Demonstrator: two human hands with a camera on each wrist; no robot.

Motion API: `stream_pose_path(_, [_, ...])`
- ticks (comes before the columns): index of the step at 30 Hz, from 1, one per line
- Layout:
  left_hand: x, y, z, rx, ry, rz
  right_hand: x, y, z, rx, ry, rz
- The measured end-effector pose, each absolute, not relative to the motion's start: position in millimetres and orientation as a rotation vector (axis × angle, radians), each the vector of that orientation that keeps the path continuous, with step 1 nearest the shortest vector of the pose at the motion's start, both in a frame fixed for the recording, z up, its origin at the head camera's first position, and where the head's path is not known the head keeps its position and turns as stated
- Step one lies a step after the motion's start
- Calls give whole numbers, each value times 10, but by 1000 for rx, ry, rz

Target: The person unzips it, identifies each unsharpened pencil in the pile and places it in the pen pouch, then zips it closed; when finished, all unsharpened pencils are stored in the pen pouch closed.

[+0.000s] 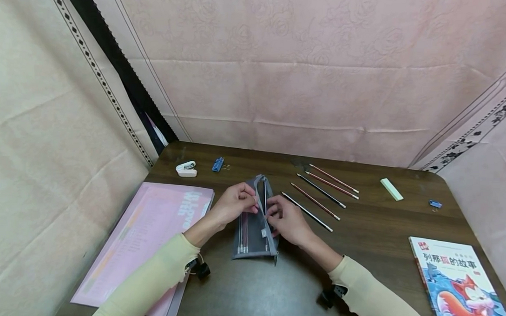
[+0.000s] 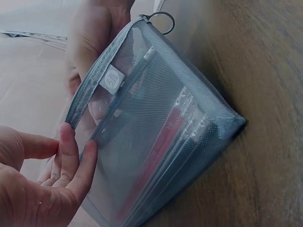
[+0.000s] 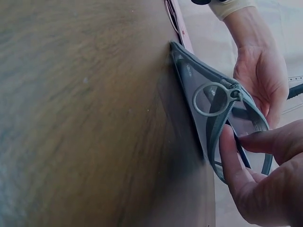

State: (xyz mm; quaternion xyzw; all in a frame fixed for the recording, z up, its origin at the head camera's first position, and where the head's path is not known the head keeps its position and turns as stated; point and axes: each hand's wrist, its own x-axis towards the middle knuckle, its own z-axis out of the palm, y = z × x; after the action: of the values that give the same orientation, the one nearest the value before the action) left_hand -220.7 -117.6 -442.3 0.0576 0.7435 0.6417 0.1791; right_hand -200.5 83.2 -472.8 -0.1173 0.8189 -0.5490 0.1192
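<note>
A grey mesh pencil case [image 1: 254, 248] with an unzipped top lies on the table between both hands. Through its mesh show several pencils [image 2: 161, 142], one with a red barrel. My left hand [image 1: 238, 203] pinches one edge of the opening between thumb and fingers. At the opposite side, the fingers of my right hand [image 1: 291, 220] reach into the mouth and pinch a dark pencil [image 1: 264, 195], which stands partly within the opening. A ring zipper pull [image 3: 210, 99] hangs at the near end of the case. The pencil's lower part is hidden by the case and fingers.
Several pencils [image 1: 321, 194] lie just right of the case. A white stapler [image 1: 186, 169] and blue binder clip [image 1: 218, 164] sit at the back left, above a pink folder [image 1: 150, 238]. Rightward are a pale green strip [image 1: 392, 189], another blue clip [image 1: 435, 204] and a picture book [image 1: 462, 286].
</note>
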Motion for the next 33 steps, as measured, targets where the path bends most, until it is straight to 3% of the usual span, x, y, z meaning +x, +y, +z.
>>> stream_pose_path(16, [-2229,-1188,-4430,138,2129,1800,-1856,1140,-4626,-404,2546,-1548])
stream_pose_path(33, [-2366,-1171,-4443,35,2091,1965,-1495,1264,-4721,-675,2781,-1277])
